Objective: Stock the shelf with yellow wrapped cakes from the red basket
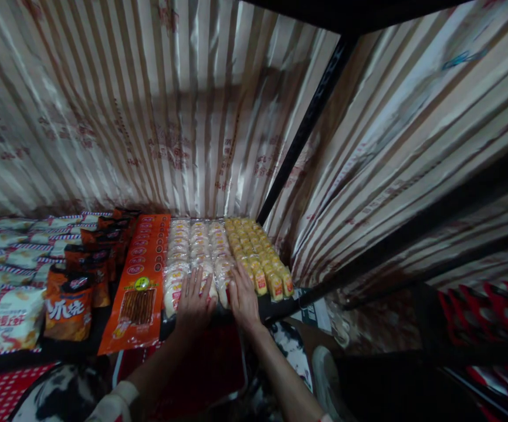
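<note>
My left hand (196,302) lies open, fingers spread, on the front ends of the rows of white packaged snacks (199,240), which look like wrapped buns in clear film. My right hand (244,302) is open too, fingers stretched forward and resting along the right-hand white row, where it meets the yellow packaged snacks (258,252). Neither hand is closed round a pack. Left of the white rows lies a stack of long orange packets (145,266) with brown sticks showing through a window. My hands hide part of the front packs.
Orange-and-black snack bags (69,302) and pale snack bags (16,316) stand in rows at the left. A dark frame post (309,126) rises at the back right corner. Striped sheeting (183,117) hangs behind. Red packs (485,310) sit at the right. Below is a red crate (210,363).
</note>
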{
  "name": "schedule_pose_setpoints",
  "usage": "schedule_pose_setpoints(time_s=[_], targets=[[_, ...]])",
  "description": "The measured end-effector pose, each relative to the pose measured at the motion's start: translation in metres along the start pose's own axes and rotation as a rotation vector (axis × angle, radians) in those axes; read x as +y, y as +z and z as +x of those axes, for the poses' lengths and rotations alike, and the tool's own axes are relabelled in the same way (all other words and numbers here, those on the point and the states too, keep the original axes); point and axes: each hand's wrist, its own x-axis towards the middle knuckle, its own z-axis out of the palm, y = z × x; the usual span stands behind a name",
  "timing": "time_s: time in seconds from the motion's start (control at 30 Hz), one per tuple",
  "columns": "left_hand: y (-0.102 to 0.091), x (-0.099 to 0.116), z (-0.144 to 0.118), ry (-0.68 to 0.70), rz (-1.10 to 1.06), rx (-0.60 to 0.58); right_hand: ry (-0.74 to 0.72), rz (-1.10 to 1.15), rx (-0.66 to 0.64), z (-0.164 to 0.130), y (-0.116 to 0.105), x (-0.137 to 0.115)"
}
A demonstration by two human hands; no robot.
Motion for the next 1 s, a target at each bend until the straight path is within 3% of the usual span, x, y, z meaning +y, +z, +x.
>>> schedule_pose_setpoints(time_s=[0.1, 0.23, 0.6, 0.8, 1.0], targets=[[-0.001, 0.000, -0.002, 0.032, 0.006, 0.008, -0.011, -0.045, -0.018, -0.049, 0.006, 0.011], [-0.005, 0.001, -0.004, 0.096, -0.007, 0.012, -0.062, -0.092, -0.033, -0.077, 0.024, 0.016], [-0.017, 0.008, -0.024, 0.206, -0.004, -0.055, -0.124, -0.097, 0.010, -0.079, 0.027, 0.011], [-0.014, 0.011, -0.039, 0.276, -0.019, -0.061, -0.138, -0.118, 0.056, -0.086, 0.034, 0.008], [-0.013, 0.015, -0.038, 0.269, -0.006, -0.061, -0.109, -0.103, 0.047, -0.085, 0.023, 0.013]])
